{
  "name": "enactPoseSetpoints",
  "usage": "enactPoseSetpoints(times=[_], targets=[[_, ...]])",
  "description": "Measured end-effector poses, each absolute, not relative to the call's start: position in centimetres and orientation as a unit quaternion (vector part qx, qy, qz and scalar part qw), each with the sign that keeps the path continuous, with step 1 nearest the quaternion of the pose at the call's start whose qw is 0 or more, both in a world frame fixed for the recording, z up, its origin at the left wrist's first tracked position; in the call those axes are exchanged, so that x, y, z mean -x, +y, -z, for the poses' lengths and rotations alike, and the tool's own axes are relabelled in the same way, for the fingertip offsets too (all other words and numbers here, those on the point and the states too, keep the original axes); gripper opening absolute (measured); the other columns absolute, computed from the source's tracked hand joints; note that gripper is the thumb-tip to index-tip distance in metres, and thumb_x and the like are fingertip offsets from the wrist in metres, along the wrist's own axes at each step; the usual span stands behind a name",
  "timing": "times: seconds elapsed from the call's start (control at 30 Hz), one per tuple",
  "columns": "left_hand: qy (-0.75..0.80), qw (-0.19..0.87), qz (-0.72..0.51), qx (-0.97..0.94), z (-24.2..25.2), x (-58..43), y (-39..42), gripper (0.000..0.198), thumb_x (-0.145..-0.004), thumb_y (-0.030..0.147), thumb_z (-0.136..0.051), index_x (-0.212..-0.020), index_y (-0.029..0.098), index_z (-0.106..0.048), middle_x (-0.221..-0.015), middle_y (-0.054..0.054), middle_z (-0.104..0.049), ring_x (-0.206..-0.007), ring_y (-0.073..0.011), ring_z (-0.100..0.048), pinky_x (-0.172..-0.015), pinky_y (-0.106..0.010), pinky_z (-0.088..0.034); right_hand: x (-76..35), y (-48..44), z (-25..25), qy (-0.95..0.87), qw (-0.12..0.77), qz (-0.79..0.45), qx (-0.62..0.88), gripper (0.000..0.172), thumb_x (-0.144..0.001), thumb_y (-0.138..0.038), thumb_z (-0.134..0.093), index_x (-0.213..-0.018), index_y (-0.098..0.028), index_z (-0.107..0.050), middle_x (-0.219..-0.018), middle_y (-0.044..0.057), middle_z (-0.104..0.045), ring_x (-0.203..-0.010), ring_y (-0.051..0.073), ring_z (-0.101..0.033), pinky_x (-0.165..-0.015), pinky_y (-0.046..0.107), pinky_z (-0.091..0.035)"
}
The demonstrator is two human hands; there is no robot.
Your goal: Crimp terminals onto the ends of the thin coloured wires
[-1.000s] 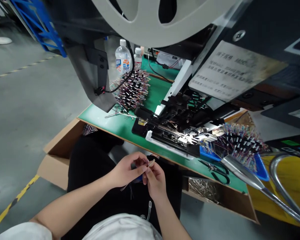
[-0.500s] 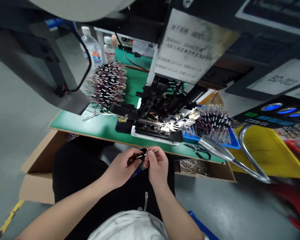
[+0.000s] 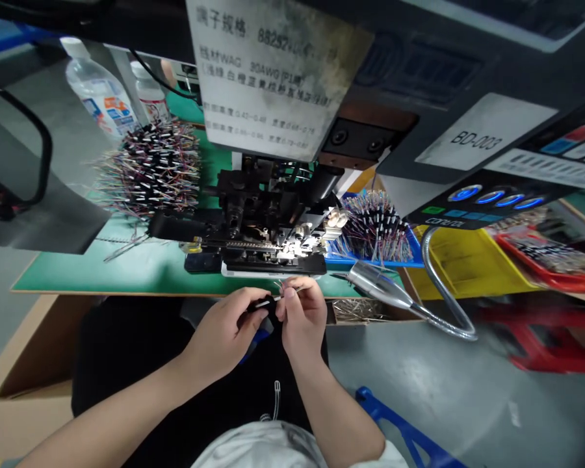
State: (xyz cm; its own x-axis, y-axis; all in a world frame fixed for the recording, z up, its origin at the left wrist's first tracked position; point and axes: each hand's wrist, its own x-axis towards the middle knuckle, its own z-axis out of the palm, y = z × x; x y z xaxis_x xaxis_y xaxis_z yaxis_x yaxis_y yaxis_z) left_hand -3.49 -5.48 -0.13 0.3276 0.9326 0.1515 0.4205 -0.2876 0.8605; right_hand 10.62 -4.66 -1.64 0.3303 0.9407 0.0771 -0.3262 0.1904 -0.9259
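Observation:
Close together in front of the green bench's edge are my two hands, with a short black wire bundle (image 3: 264,304) between them. My left hand (image 3: 227,325) is closed around its black-sleeved part, where a white band shows. At the other end my right hand (image 3: 302,315) pinches the thin loose wires (image 3: 279,285), whose tips stick out above the fingers. Just beyond the hands stands the crimping machine (image 3: 273,221), its working area lit brightly. Part of the bundle is hidden behind the fingers.
A pile of wire bundles (image 3: 151,169) sits left of the machine, near two bottles (image 3: 100,91). More bundles (image 3: 375,227) fill a blue tray at right. A bendable lamp (image 3: 385,286) juts past the bench edge. Open cardboard boxes (image 3: 34,344) are below, a yellow bin (image 3: 463,260) at right.
My view has turned and moved, so the machine and bench appear further left. Both hands still hold the wire bundle, and the right fingers have shifted slightly along the wires.

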Motion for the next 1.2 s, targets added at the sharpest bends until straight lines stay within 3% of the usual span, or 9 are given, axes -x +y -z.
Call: enactPoseSetpoints(times=[0.17, 0.33, 0.5, 0.77, 1.0, 1.2], targets=[[0.447, 0.356, -0.360, -0.737, 0.2, 2.8, -4.5, 0.020, -0.096, 0.021, -0.051, -0.115, 0.024, -0.056, -0.109, -0.002, -0.068, -0.100, -0.0176, -0.064, -0.086, -0.028, -0.049, -11.8, -3.8, 1.7, -0.340, 0.676, -0.499, 0.422, 0.015, -0.083, -0.031, -0.072, -0.085, -0.021, -0.061, -0.068, -0.003, -0.069, -0.037, 0.004, -0.049, -0.037, 0.014, -0.038], [0.435, 0.331, -0.350, -0.761, 0.3, 3.0, -3.5, 0.021, -0.097, 0.017, -0.049, -0.114, 0.025, -0.057, -0.101, 0.000, -0.068, -0.094, -0.0155, -0.064, -0.085, -0.026, -0.048, -14.0, -3.2, 1.8, -0.393, 0.606, -0.542, 0.430, 0.014, -0.080, -0.028, -0.077, -0.090, -0.020, -0.072, -0.067, 0.001, -0.074, -0.041, 0.009, -0.061, -0.040, 0.018, -0.047], [0.428, 0.319, -0.325, -0.781, 0.2, 3.5, -2.4, 0.023, -0.097, 0.017, -0.049, -0.118, 0.026, -0.057, -0.103, 0.000, -0.068, -0.096, -0.0151, -0.063, -0.087, -0.027, -0.048, -15.5, -2.5, 0.4, -0.452, 0.554, -0.537, 0.447, 0.003, -0.080, -0.023, -0.077, -0.081, -0.021, -0.076, -0.084, 0.005, -0.077, -0.055, 0.015, -0.070, -0.044, 0.022, -0.055], [0.446, 0.329, -0.337, -0.761, 0.2, 3.1, -1.7, 0.022, -0.095, 0.019, -0.054, -0.116, 0.027, -0.058, -0.103, 0.000, -0.070, -0.094, -0.0155, -0.065, -0.085, -0.026, -0.051, -15.0, -2.2, 1.5, -0.399, 0.597, -0.567, 0.403, 0.011, -0.087, -0.027, -0.070, -0.079, -0.020, -0.066, -0.080, 0.001, -0.073, -0.047, 0.009, -0.062, -0.039, 0.017, -0.045], [0.430, 0.261, -0.396, -0.768, 0.3, 2.6, -2.0, 0.023, -0.094, 0.013, -0.054, -0.115, 0.022, -0.057, -0.094, -0.002, -0.070, -0.086, -0.0146, -0.065, -0.079, -0.025, -0.051, -13.5, -2.1, 1.2, -0.340, 0.616, -0.582, 0.407, 0.022, -0.084, -0.038, -0.071, -0.076, -0.019, -0.064, -0.076, 0.004, -0.074, -0.042, 0.010, -0.061, -0.034, 0.018, -0.045], [0.430, 0.254, -0.412, -0.762, 0.2, 2.6, -2.0, 0.024, -0.094, 0.011, -0.054, -0.115, 0.022, -0.057, -0.100, -0.003, -0.070, -0.090, -0.0151, -0.066, -0.082, -0.026, -0.052, -12.7, -1.8, 1.0, -0.314, 0.621, -0.588, 0.413, 0.025, -0.081, -0.040, -0.073, -0.077, -0.019, -0.061, -0.072, 0.002, -0.073, -0.036, 0.009, -0.058, -0.033, 0.017, -0.045]])
